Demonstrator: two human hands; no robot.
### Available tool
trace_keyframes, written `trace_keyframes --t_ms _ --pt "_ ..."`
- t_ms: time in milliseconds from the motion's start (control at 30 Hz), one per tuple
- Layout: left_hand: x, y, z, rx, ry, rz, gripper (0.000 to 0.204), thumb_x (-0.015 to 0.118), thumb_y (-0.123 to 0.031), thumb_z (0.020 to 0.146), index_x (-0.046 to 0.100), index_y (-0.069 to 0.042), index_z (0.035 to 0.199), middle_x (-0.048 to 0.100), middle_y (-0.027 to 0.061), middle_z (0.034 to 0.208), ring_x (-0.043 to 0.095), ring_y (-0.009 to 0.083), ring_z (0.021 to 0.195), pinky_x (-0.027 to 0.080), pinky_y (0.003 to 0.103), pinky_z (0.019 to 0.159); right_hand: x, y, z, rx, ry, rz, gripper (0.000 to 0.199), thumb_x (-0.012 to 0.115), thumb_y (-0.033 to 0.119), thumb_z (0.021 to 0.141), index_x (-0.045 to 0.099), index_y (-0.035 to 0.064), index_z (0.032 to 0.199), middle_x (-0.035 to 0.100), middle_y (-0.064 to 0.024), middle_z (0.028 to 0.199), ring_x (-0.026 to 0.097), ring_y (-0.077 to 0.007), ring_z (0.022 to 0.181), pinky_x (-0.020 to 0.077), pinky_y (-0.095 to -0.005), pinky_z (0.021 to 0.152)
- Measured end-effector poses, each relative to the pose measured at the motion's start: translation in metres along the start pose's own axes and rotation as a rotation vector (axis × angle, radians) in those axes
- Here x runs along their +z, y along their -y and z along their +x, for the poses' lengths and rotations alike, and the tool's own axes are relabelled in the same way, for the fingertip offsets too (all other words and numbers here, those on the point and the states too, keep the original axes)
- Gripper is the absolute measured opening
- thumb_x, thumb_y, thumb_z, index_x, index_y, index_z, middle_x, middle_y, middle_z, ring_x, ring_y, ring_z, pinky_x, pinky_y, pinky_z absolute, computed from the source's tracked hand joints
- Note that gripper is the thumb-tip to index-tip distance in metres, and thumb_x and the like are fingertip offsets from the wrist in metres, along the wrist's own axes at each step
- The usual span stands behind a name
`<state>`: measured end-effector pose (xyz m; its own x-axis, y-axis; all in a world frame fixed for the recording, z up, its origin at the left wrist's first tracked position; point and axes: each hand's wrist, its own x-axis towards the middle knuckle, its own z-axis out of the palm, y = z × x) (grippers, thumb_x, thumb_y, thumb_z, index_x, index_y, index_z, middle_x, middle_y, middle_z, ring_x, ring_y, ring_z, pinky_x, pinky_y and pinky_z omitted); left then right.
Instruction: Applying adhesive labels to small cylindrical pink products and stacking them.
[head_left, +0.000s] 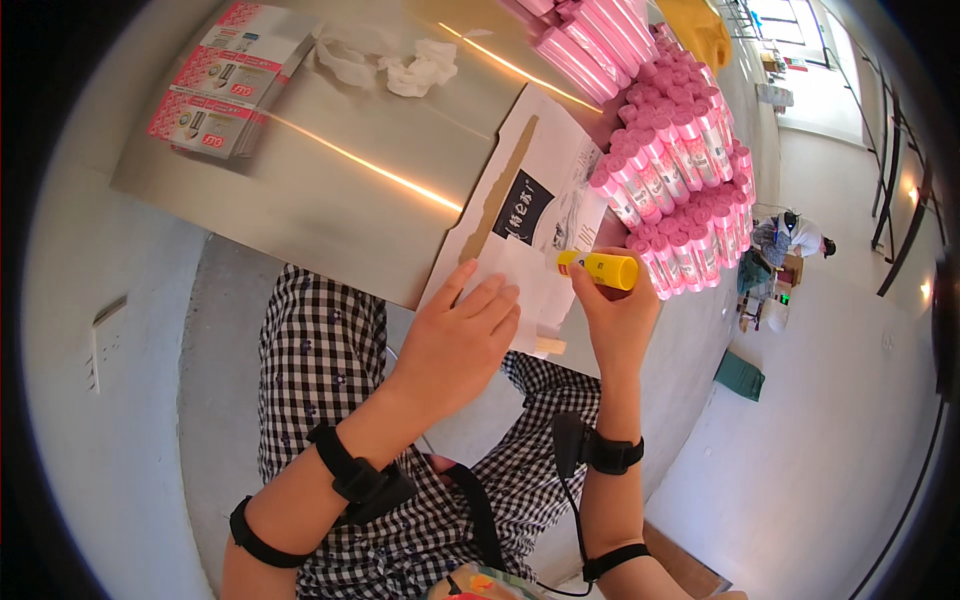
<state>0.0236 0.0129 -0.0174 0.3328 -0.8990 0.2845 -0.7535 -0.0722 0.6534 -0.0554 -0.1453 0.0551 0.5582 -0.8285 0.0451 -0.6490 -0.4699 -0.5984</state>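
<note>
Lying crosswise in right grip (618, 305): yellow tube (600, 268).

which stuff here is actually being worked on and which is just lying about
In use:
- yellow glue stick, gripped in the right hand
- white paper sheet, pressed flat by the left hand
- opened white carton flap under the sheet

Lying about:
- stacked pink tubes
- crumpled white tissue
- flat printed boxes at the far table corner

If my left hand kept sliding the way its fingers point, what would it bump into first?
Probably the yellow glue stick held by the right hand. The left hand lies flat on white paper, fingers pointing that way; depth is unclear.
</note>
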Motion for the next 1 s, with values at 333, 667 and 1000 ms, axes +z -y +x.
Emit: trace_keyframes --t_ms 333,667,1000 --pt "-0.003 0.0 0.001 -0.012 0.018 -0.02 0.035 0.069 -0.018 0.073 0.066 -0.006 0.106 0.059 0.0045 0.122 0.049 0.0183 0.123 0.027 0.045 0.113 -0.006 0.023 -0.003 0.121 0.027 0.195 0.028 0.078 0.007 0.077 0.059 0.0 0.096 0.064 -0.0034 0.081 0.058 -0.0058 0.067 0.0477 -0.0194 0.061" --pt "-0.005 0.001 0.001 -0.014 0.038 -0.024 0.036 0.069 -0.017 0.074 0.065 -0.006 0.108 0.058 0.0048 0.123 0.048 0.0187 0.124 0.027 0.046 0.113 0.017 0.021 -0.01 0.016 0.101 0.113 0.03 0.079 0.013 0.076 0.06 0.0035 0.098 0.063 -0.0008 0.076 0.054 -0.0045 0.063 0.0459 -0.0201 0.059" --pt "-0.004 -0.001 0.003 -0.008 0.025 -0.009 0.035 0.07 -0.017 0.073 0.066 -0.006 0.106 0.059 0.0047 0.122 0.049 0.0188 0.123 0.028 0.046 0.112 -0.009 0.0 -0.003 0.12 0.051 0.019 0.029 0.078 0.011 0.076 0.06 0.001 0.097 0.063 -0.0015 0.079 0.055 -0.0047 0.065 0.0456 -0.0197 0.058"
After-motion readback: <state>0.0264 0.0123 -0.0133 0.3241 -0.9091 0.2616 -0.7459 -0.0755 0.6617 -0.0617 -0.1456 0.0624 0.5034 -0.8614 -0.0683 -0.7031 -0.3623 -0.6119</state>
